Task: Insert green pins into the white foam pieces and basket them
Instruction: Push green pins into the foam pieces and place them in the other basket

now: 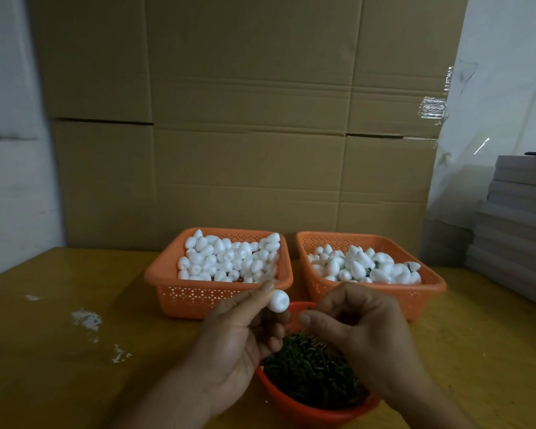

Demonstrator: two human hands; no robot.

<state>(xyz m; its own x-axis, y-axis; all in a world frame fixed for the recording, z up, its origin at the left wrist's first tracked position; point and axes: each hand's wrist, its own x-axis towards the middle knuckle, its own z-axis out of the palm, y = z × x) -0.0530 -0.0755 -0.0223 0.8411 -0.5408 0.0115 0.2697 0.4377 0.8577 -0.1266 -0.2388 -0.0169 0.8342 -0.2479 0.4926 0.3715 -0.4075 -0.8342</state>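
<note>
So, left hand (235, 332) pinches foam piece (278, 300) at thumb & fingertips; right hand (356, 329) fingers curled, pinching smth — can't tell what, above pin bowl (294, 404).

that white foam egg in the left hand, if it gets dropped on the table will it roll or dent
The small white egg-shaped foam piece is rounded all over, so it would probably roll. It looks very light: the left hand holds it by fingertips alone. Foam probably dents under a hard pinch, though a drop seems unlikely to mark it.
</note>
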